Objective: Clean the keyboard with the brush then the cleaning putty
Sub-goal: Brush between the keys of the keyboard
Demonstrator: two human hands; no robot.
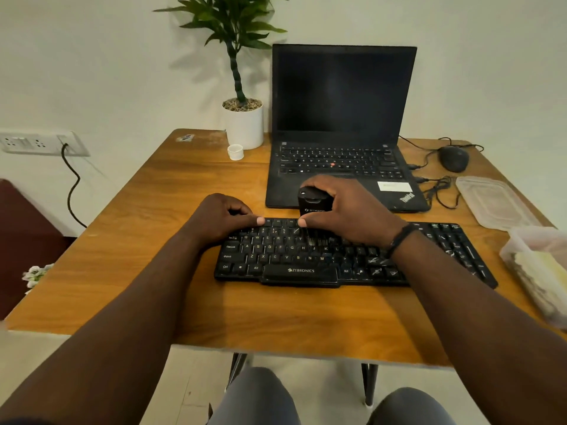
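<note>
Right hand (346,207) hides part of brush (313,204) body; bristles blurred. Keyboard (306,256) right keys blurred, illegible, partly under right forearm. Container (540,268) cut off at right edge.

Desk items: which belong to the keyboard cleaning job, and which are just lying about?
In the job:
keyboard
brush, gripped by the right hand
left hand, resting on the keyboard's upper left edge

Just lying about:
laptop
mouse
potted plant
small white cup
plastic containers
</note>
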